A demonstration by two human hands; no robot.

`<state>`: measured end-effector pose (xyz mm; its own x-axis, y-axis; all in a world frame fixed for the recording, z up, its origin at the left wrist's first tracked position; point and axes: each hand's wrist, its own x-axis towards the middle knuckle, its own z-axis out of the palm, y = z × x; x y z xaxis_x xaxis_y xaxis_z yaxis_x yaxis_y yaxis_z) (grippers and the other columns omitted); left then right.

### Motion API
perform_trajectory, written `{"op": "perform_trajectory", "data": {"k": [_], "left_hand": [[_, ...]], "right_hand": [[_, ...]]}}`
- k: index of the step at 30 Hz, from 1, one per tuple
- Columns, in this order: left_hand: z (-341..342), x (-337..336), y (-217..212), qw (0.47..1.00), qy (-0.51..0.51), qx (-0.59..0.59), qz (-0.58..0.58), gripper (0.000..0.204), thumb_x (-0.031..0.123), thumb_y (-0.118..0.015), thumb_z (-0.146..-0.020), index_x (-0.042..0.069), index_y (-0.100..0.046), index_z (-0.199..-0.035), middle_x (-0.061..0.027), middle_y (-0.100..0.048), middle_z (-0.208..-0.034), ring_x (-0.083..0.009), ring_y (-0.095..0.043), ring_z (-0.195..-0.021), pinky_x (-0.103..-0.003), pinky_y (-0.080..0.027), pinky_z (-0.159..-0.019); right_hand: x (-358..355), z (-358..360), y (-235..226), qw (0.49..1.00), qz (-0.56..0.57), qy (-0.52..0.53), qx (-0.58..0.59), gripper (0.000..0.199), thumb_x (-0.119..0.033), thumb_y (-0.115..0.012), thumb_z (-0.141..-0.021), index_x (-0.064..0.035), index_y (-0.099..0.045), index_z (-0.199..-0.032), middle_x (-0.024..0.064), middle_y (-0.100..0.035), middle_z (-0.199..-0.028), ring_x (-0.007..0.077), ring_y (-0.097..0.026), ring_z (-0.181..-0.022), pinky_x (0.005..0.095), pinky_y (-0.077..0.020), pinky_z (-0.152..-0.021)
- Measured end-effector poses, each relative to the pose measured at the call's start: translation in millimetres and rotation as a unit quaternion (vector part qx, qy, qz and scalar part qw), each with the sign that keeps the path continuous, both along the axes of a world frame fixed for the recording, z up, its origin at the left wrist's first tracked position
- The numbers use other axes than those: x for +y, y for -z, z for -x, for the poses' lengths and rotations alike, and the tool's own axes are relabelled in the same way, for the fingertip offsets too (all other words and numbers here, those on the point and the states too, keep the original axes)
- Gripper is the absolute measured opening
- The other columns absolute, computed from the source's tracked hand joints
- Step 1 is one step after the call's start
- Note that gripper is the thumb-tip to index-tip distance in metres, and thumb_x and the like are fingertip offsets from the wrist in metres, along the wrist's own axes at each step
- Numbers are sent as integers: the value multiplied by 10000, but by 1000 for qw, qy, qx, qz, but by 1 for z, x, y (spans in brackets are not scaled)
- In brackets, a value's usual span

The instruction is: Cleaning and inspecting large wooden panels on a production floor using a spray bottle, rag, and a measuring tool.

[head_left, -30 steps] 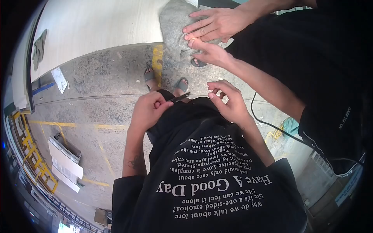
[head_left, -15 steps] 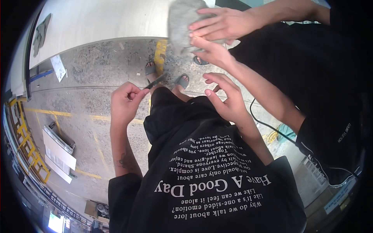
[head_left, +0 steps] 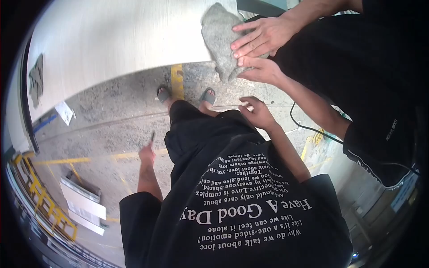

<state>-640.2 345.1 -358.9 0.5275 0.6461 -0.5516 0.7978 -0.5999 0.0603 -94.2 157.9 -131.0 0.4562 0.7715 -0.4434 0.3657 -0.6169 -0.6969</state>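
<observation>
My left hand hangs low at my left side, closed on a thin dark strip-like tool that points up and away from me. Motion blur hides what kind of tool it is. In front of my body, my right hand is open with fingers loosely bent and nothing in it. Beyond it, a co-worker's two hands press a grey cloth at the near right corner of a pale board. Neither of my hands touches the board or the cloth.
Another grey-green cloth lies at the board's far left end. The co-worker's dark-clothed body stands close on my right, with a black cable below. White panels and a yellow frame are on the left.
My left hand has dropped down toward my side with the tool. The right hand has drawn back slightly, fingers more curled. The co-worker's cloth and hands have shifted over the board's corner.
</observation>
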Motion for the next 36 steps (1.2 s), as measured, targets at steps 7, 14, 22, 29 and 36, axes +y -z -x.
{"op": "perform_trajectory", "data": {"k": [7,14,22,29,36], "left_hand": [[-25,67,-12,791,-474,-204,327,396,334,-780,-958,80,-598,-715,-33,-516,-556,-151,-486,-455,-341,-378,-392],[-90,226,-67,813,-490,-224,222,359,331,-774,-949,85,-644,-723,-5,-527,-576,-115,-489,-476,-295,-384,-438],[-149,271,-101,865,-413,-178,221,317,320,-794,-941,67,-684,-783,1,-546,-610,-108,-497,-490,-279,-411,-458],[-99,234,-82,879,-387,-150,235,375,331,-819,-933,52,-680,-726,13,-554,-587,-93,-485,-503,-290,-400,-486],[-38,201,-72,835,-449,-159,277,391,298,-835,-929,68,-650,-673,51,-554,-597,-63,-436,-532,-289,-357,-502]], "right_hand": [[-195,43,138,892,264,356,91,301,-347,-736,-973,-52,-725,-1034,80,-733,-932,189,-710,-775,335,-544,-604],[-108,101,137,891,195,404,72,296,-321,-736,-924,-28,-757,-963,154,-775,-952,296,-740,-893,415,-576,-823],[0,104,83,893,11,448,-53,367,-307,-678,-1019,7,-717,-1205,158,-769,-1067,245,-744,-978,360,-570,-858],[-14,112,92,894,24,445,-32,376,-319,-656,-1040,19,-710,-1197,157,-768,-1042,224,-742,-961,352,-569,-852],[-30,130,109,893,76,444,-4,382,-331,-648,-1042,23,-718,-1166,159,-769,-992,231,-749,-932,359,-574,-852]]}}
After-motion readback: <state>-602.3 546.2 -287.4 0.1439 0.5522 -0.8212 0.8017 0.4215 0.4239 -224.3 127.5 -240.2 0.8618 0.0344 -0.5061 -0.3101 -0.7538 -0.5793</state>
